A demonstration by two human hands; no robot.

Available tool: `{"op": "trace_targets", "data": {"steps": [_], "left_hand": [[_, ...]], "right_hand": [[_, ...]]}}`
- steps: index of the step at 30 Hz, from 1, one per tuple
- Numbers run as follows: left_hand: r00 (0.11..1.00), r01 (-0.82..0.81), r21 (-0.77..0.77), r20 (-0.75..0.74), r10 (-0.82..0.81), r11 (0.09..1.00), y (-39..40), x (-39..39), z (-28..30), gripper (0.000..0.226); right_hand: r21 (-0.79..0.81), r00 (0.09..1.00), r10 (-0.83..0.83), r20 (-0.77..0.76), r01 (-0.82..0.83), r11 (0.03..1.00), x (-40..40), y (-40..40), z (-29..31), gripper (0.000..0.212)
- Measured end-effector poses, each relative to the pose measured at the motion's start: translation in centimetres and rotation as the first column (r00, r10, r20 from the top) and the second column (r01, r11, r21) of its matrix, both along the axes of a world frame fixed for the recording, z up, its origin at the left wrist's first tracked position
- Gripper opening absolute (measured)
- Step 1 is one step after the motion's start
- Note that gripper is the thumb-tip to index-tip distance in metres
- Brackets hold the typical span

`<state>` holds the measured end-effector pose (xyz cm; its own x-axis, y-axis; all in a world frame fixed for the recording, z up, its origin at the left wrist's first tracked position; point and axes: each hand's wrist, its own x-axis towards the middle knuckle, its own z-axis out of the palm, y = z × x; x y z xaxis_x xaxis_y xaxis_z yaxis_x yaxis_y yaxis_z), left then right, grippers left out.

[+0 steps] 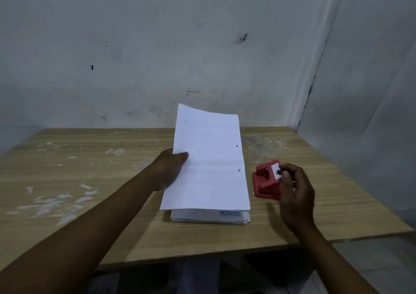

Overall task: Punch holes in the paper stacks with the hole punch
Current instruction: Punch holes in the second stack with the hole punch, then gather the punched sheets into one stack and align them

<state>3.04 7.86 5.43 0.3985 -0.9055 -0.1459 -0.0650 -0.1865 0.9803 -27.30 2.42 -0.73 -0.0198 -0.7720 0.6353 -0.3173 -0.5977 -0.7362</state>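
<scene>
My left hand (171,170) pinches the left edge of a thin white sheaf of paper (209,161), thumb on top, and holds it lifted above the table. Two punched holes show along the sheaf's right edge. Under it a thicker paper stack (225,217) lies flat, with a blue "REJECTED" stamp showing at its near edge. To the right stands a red hole punch (264,180) with a white label on its lever. My right hand (295,190) is at the punch's right side, fingers curled around it with fingertips on the label.
The wooden table (90,181) has pale scuffed patches on its left half and near the back right. Grey walls stand close behind and on the right, meeting in a corner. The table's near edge ends above a dark floor.
</scene>
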Motion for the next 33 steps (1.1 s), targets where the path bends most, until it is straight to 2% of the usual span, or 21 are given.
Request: {"op": "trace_targets", "data": {"steps": [2, 5, 7, 15, 27, 30, 33], "left_hand": [[1.0, 0.007, -0.029, -0.016, -0.008, 1.0, 0.5, 0.0, 0.4, 0.025], [1.0, 0.024, -0.061, 0.022, -0.022, 0.998, 1.7, 0.0, 0.9, 0.031], [0.999, 0.019, -0.074, 0.049, -0.016, 0.997, 2.5, 0.4, 1.2, 0.037], [0.997, -0.018, -0.177, 0.066, 0.031, 0.984, 5.9, 3.2, 2.3, 0.034], [0.994, -0.048, -0.243, 0.081, 0.069, 0.969, 7.8, 3.8, 2.8, 0.035], [0.995, -0.032, -0.239, 0.082, 0.053, 0.97, 8.0, 3.8, 2.9, 0.033], [0.996, -0.016, -0.231, 0.081, 0.036, 0.973, 8.3, 3.7, 3.0, 0.031]], "right_hand": [[0.141, 0.994, 0.11, -0.017, -0.106, 0.984, 2.1, 1.2, 1.0, 0.02], [0.437, 0.953, 0.285, 0.107, -0.302, 0.847, 5.0, 1.9, 2.0, 0.017], [0.505, 0.93, 0.329, 0.161, -0.364, 0.783, 6.1, 2.1, 2.5, 0.013], [0.545, 0.917, 0.39, 0.085, -0.37, 0.752, 9.2, 3.1, 4.2, 0.038], [0.548, 0.917, 0.392, 0.072, -0.365, 0.753, 10.8, 3.3, 5.7, 0.052], [0.525, 0.912, 0.394, 0.109, -0.39, 0.757, 11.2, 3.4, 7.0, 0.043], [0.494, 0.897, 0.381, 0.222, -0.441, 0.75, 11.7, 3.3, 8.5, 0.028]]}}
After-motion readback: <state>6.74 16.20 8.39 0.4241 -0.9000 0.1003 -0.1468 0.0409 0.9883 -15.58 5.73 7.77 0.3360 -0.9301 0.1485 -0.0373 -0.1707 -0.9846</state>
